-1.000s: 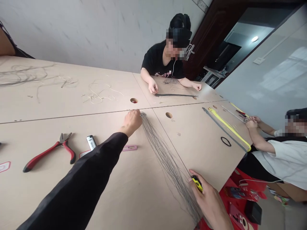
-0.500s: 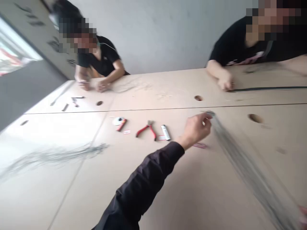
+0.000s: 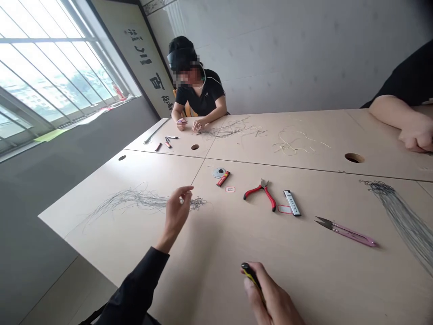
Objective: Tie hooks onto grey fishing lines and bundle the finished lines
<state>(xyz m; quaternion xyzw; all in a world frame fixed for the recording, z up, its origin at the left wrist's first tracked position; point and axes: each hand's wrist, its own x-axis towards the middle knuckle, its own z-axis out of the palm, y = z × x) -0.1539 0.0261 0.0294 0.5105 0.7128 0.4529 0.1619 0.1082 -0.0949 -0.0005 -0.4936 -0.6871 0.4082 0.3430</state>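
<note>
Thin, dark strands form a loose bundle (image 3: 135, 198) on a smooth, pale worktop (image 3: 324, 280), their wispy ends trailing toward its left corner and the opposite end gathered in a tangle of small loops. A denser bundle (image 3: 397, 210), also looped at its head, slants across the worktop's right side. Between the two lie pliers (image 3: 269, 197) with glossy red handles spread in a V, a flat-sided white case (image 3: 292, 203) and slim pink snips (image 3: 355, 235) with pointed metal blades.

A black-sleeved left arm (image 3: 135, 289) stretches in over the near edge, wrist lifted, bringing the left hand (image 3: 182, 198) beside the looped end of the loose bundle. Its thumb and fingers are parted; whether they touch the strands cannot be made out. The right hand (image 3: 270, 293), low over the near part of the worktop, is wrapped around a yellow-and-black tool (image 3: 253, 279), thumb along its side. At the far edge, a co-worker (image 3: 204, 101) in black leans over more strands.
</note>
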